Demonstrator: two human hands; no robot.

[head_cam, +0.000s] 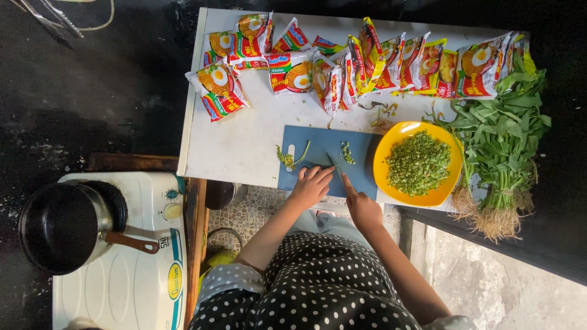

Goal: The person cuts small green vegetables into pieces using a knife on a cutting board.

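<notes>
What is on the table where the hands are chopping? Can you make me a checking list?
Surface: white table, green scraps near the packets.
Job's things: blue cutting board with cut greens; yellow bowl of chopped greens.
Clutter: noodle packets along the far edge; leafy bunch at right.
Grippers: left hand on the board; right hand holds a knife.
Cables: nothing seen.
Surroundings: dark pot on white stove.

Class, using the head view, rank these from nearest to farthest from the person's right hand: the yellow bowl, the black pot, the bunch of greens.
1. Yellow bowl, just right of the right hand.
2. Greens, farther right.
3. Black pot, far left on the stove.
</notes>
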